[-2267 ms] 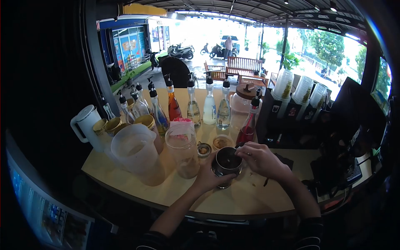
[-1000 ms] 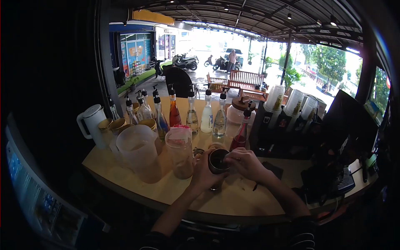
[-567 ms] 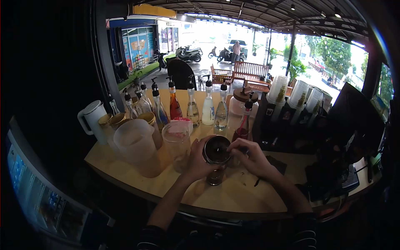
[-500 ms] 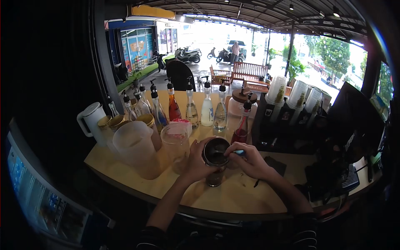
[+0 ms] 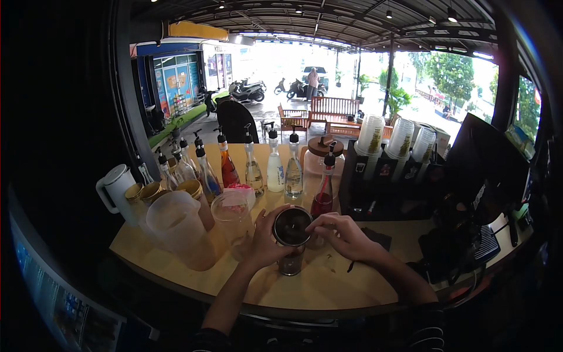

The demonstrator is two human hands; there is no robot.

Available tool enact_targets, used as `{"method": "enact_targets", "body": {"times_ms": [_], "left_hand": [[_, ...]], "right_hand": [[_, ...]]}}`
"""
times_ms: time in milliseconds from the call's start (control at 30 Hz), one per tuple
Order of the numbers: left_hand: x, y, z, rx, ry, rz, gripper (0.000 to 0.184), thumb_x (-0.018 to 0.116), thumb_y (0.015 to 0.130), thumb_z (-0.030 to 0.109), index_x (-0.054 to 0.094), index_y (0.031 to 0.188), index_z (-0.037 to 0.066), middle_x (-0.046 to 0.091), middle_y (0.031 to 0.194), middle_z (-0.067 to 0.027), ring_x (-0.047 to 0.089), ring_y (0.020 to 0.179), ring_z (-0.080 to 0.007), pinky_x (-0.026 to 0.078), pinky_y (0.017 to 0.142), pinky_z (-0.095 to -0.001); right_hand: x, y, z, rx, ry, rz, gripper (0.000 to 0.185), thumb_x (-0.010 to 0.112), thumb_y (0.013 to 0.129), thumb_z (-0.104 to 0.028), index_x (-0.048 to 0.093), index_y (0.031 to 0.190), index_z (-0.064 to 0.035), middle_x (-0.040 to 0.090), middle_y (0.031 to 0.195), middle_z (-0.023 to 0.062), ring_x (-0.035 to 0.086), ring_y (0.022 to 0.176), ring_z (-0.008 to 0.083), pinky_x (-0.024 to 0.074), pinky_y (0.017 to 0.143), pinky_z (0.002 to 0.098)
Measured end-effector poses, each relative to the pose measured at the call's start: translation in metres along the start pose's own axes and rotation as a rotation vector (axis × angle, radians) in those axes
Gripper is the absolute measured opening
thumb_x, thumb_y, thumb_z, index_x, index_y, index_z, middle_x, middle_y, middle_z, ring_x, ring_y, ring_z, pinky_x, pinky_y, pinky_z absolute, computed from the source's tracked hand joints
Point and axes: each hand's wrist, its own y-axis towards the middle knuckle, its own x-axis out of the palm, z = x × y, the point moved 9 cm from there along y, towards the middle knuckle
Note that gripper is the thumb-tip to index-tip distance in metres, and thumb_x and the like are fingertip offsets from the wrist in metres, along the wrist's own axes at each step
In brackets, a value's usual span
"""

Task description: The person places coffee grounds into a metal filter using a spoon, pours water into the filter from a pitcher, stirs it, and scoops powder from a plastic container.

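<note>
A tall glass [image 5: 293,227] with a pale rim and dark contents stands near the front of the counter, its lower part showing below my left hand. My left hand [image 5: 265,237] is closed around the glass's left side, thumb across the front. At the right of the rim, my right hand [image 5: 341,234] has its fingers pinched together; whatever they hold is too small or hidden to make out. Left of the glass is a clear plastic jar [image 5: 231,220] with a frosted pitcher [image 5: 176,229] beside it. Behind my right hand is a pump bottle of red liquid [image 5: 322,202].
Several pump bottles [image 5: 274,167] line the back of the counter [image 5: 229,287], near a wooden-lidded jar [image 5: 319,155]. Stacked plastic cups [image 5: 370,136] stand in a black holder at right. A white jug [image 5: 117,188] is at left. Benches and motorbikes are outside.
The view has shifted, so the counter appears lower and further left. A light blue piece seen at my right fingers before is no longer visible. My left hand keeps its hold on the glass.
</note>
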Motion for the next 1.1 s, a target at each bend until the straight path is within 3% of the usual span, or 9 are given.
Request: {"method": "enact_targets", "body": {"times_ms": [67, 167, 333, 433, 533, 767, 833, 967, 1100], "left_hand": [[0.001, 0.0, 0.0, -0.021, -0.049, -0.008, 0.086, 0.083, 0.058, 0.032, 0.043, 0.132, 0.016, 0.058, 0.122, -0.0059, 0.052, 0.119, -0.0253, 0.013, 0.114, -0.0513], [0.004, 0.001, -0.007, -0.046, -0.069, -0.021, 0.087, 0.083, 0.058, 0.032, 0.042, 0.132, 0.016, 0.057, 0.124, -0.0054, 0.051, 0.121, -0.0249, 0.012, 0.114, -0.0508], [0.012, 0.001, -0.014, -0.057, -0.131, -0.034, 0.085, 0.083, 0.058, 0.031, 0.042, 0.13, 0.017, 0.055, 0.126, -0.0047, 0.045, 0.125, -0.0255, 0.011, 0.115, -0.0505], [0.015, 0.0, -0.015, -0.059, -0.189, -0.034, 0.084, 0.083, 0.058, 0.031, 0.042, 0.13, 0.017, 0.054, 0.127, -0.0041, 0.043, 0.126, -0.026, 0.011, 0.115, -0.0505], [0.014, -0.002, -0.018, -0.048, -0.147, 0.004, 0.085, 0.083, 0.057, 0.03, 0.041, 0.13, 0.018, 0.054, 0.127, -0.0036, 0.043, 0.126, -0.0253, 0.011, 0.115, -0.0507], [0.009, -0.003, -0.018, -0.016, -0.158, 0.06, 0.085, 0.084, 0.056, 0.028, 0.042, 0.129, 0.016, 0.054, 0.127, -0.0043, 0.044, 0.126, -0.025, 0.011, 0.114, -0.0497], [0.008, -0.003, -0.016, -0.012, -0.165, 0.059, 0.085, 0.084, 0.056, 0.028, 0.042, 0.129, 0.016, 0.054, 0.127, -0.0048, 0.044, 0.126, -0.0249, 0.012, 0.114, -0.0495], [0.008, -0.002, -0.014, -0.007, -0.165, 0.045, 0.085, 0.084, 0.055, 0.028, 0.043, 0.129, 0.015, 0.054, 0.127, -0.0053, 0.044, 0.125, -0.0248, 0.012, 0.114, -0.0494], [0.007, -0.003, -0.017, 0.001, -0.11, 0.059, 0.085, 0.084, 0.055, 0.028, 0.043, 0.129, 0.015, 0.053, 0.127, -0.0057, 0.045, 0.124, -0.0258, 0.013, 0.114, -0.0494]], "right_hand": [[-0.013, -0.002, 0.013, 0.172, 0.161, 0.112, 0.016, 0.052, 0.092, -0.009, 0.063, 0.099, 0.0005, 0.065, 0.093, 0.0111, 0.063, 0.091, 0.0224, 0.0478, 0.081, 0.035], [-0.003, -0.002, 0.0, -0.023, -0.075, 0.039, 0.016, 0.052, 0.093, -0.009, 0.064, 0.099, 0.0009, 0.066, 0.091, 0.0113, 0.064, 0.088, 0.0176, 0.0503, 0.077, 0.0323], [-0.006, -0.001, 0.016, 0.135, 0.073, 0.151, 0.016, 0.054, 0.093, -0.011, 0.064, 0.099, -0.0013, 0.066, 0.087, 0.0102, 0.064, 0.088, 0.0206, 0.0497, 0.081, 0.0338], [0.0, -0.001, 0.001, -0.136, -0.146, 0.187, 0.016, 0.053, 0.094, -0.013, 0.064, 0.098, -0.0022, 0.067, 0.087, 0.0098, 0.065, 0.075, 0.0143, 0.0511, 0.07, 0.0293], [-0.006, -0.003, 0.017, 0.095, -0.022, 0.22, 0.016, 0.053, 0.094, -0.012, 0.063, 0.099, -0.0018, 0.067, 0.085, 0.0101, 0.065, 0.076, 0.0149, 0.0508, 0.07, 0.0285], [-0.014, -0.009, 0.018, 0.093, 0.163, 0.351, 0.016, 0.053, 0.094, -0.014, 0.06, 0.095, 0.0009, 0.067, 0.08, 0.0112, 0.068, 0.078, 0.0215, 0.0516, 0.07, 0.0315], [-0.001, -0.007, 0.016, 0.081, 0.108, 0.231, 0.014, 0.053, 0.094, -0.011, 0.062, 0.1, -0.0014, 0.067, 0.086, 0.0098, 0.066, 0.082, 0.0137, 0.0509, 0.067, 0.0279], [-0.011, -0.011, 0.014, 0.018, 0.05, 0.363, 0.013, 0.054, 0.093, -0.009, 0.063, 0.098, -0.0016, 0.068, 0.091, 0.0092, 0.066, 0.084, 0.0162, 0.0511, 0.066, 0.0276], [0.0, -0.01, 0.007, -0.036, -0.086, 0.259, 0.012, 0.056, 0.092, -0.009, 0.064, 0.097, -0.0022, 0.068, 0.09, 0.0092, 0.066, 0.085, 0.0184, 0.0507, 0.07, 0.0296]]}}
